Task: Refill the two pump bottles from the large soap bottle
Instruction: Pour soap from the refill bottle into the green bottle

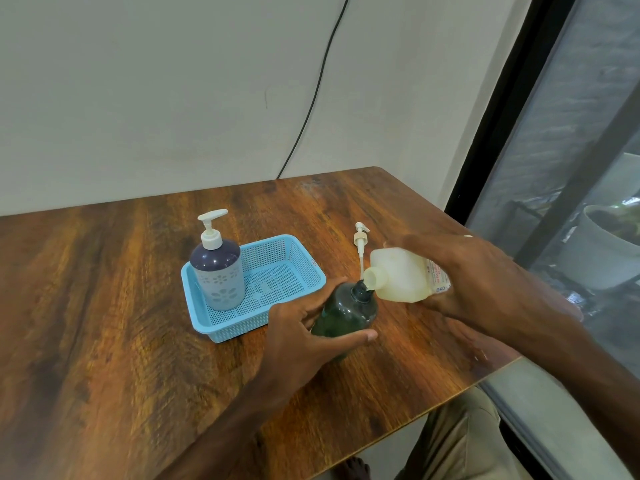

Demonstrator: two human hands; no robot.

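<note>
Wooden worktop [104, 306], wall on the far side, window on the right. Blue mesh basket [294, 265] sits mid-worktop. Right hand [464, 275] grips the large soap bottle [401, 275] around its base end. The bottle is pale and cream-coloured, uncapped and tipped on its side with its mouth pointing left. The mouth is right at the open neck of the green bottle [346, 313]; touching or just above, can't tell. Purple pump bottle [218, 271] stands upright in the basket's left end, white pump on, nozzle pointing right. Green bottle is on the worktop just right of the basket's near corner, pump off. Left hand [298, 337] wraps its body, thumb on the near side, fingers on the far side. Loose pump [361, 237] with its tube lies on the worktop just beyond the green bottle, right of the basket.
</note>
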